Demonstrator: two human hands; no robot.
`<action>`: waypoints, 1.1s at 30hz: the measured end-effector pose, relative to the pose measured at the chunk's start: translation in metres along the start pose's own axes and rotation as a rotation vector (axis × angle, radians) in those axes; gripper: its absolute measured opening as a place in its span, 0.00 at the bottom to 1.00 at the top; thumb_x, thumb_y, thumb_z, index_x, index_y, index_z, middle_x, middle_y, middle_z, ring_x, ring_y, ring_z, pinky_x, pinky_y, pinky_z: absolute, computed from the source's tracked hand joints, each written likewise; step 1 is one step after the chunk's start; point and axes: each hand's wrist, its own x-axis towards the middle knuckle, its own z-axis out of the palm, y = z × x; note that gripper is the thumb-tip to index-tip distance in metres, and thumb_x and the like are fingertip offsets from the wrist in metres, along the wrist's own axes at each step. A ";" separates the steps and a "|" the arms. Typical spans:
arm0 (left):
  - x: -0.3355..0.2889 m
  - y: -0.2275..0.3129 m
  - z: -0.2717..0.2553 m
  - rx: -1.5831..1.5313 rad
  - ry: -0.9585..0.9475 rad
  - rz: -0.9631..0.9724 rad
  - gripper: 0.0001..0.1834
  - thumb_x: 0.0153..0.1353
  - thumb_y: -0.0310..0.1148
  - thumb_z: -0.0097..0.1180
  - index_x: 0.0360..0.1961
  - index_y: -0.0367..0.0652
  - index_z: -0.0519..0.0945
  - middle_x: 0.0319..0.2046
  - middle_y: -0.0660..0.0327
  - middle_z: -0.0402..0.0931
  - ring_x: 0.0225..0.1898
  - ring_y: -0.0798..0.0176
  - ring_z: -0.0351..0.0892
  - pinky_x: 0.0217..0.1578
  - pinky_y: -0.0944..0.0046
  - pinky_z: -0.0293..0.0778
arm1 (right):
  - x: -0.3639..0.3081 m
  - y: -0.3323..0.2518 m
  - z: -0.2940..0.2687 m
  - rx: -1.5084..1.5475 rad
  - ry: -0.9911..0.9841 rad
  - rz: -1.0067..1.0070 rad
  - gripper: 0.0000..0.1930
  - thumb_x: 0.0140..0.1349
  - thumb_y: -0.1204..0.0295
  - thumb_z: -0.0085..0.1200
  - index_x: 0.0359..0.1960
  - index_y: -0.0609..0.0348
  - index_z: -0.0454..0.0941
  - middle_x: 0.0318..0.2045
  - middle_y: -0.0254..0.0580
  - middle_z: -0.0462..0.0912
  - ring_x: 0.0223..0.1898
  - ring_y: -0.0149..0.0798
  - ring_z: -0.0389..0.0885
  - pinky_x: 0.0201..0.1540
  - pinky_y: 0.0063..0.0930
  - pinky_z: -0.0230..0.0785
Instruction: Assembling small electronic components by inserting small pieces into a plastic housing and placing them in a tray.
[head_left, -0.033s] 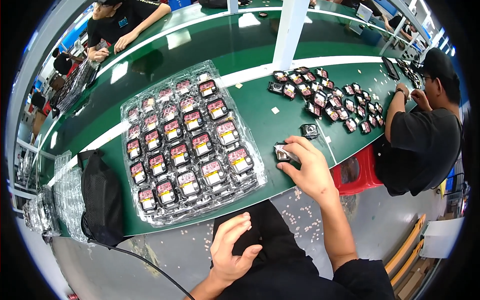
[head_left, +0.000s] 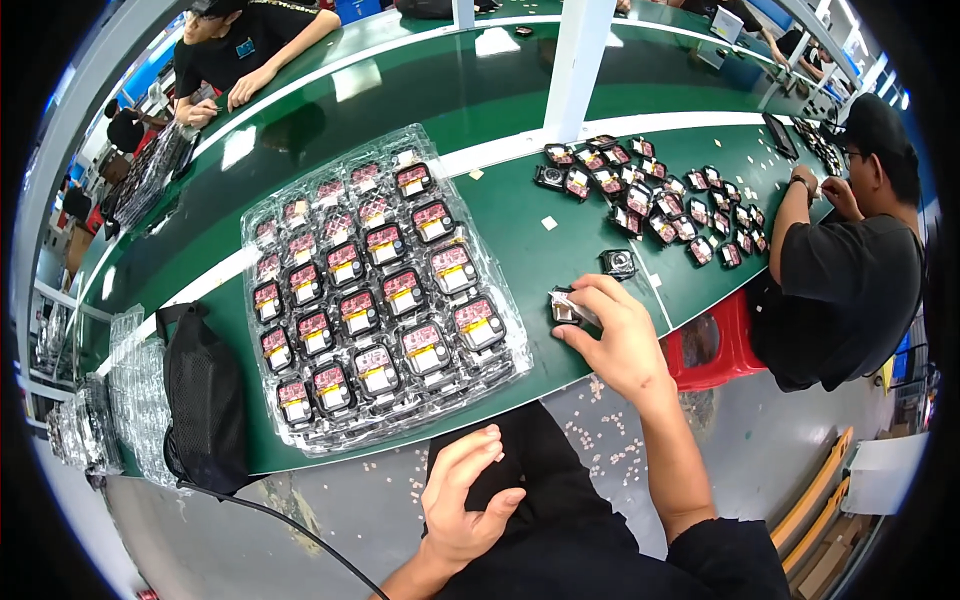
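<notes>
My right hand (head_left: 622, 342) is at the table's near edge, thumb and fingers closed about a small black square device (head_left: 564, 306) with a shiny, pale top. The fingers hide part of it. Just beyond lies another black device (head_left: 618, 263), round part facing up. My left hand (head_left: 465, 495) hovers over my lap, thumb apart from the fingers, holding nothing. In front of me is a clear plastic tray (head_left: 512, 300), apparently on a stack, with rows of black devices (head_left: 403, 292) bearing pink, yellow and white faces. Its far-left pockets look paler under clear plastic.
Many similar devices (head_left: 640, 198) lie loose on the green table (head_left: 540, 262) at right. A co-worker (head_left: 850, 250) sits beyond, by a red stool (head_left: 715, 345). A black mesh bag (head_left: 205, 400) and stacked clear trays (head_left: 140, 400) stand left. A white post (head_left: 580, 70) rises behind.
</notes>
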 end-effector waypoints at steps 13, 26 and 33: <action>0.024 -0.006 0.013 0.324 -0.039 0.256 0.29 0.54 0.26 0.75 0.56 0.33 0.77 0.55 0.40 0.79 0.55 0.41 0.82 0.55 0.48 0.80 | -0.079 -0.054 -0.003 1.128 -0.187 0.295 0.15 0.55 0.77 0.75 0.36 0.64 0.77 0.46 0.38 0.76 0.38 0.23 0.70 0.36 0.18 0.63; 0.008 -0.004 0.010 -0.480 0.146 -0.229 0.31 0.55 0.26 0.71 0.58 0.28 0.73 0.49 0.48 0.76 0.49 0.55 0.82 0.54 0.56 0.80 | -0.094 -0.073 0.003 0.524 -0.131 -0.104 0.20 0.69 0.67 0.63 0.58 0.65 0.79 0.41 0.44 0.75 0.31 0.36 0.76 0.36 0.26 0.73; 0.002 -0.011 0.003 -0.826 0.187 -0.476 0.34 0.56 0.32 0.72 0.60 0.29 0.71 0.53 0.46 0.76 0.51 0.48 0.84 0.49 0.54 0.86 | -0.093 -0.068 0.015 0.043 0.150 -0.394 0.19 0.50 0.77 0.71 0.46 0.58 0.87 0.32 0.35 0.76 0.23 0.31 0.76 0.22 0.25 0.69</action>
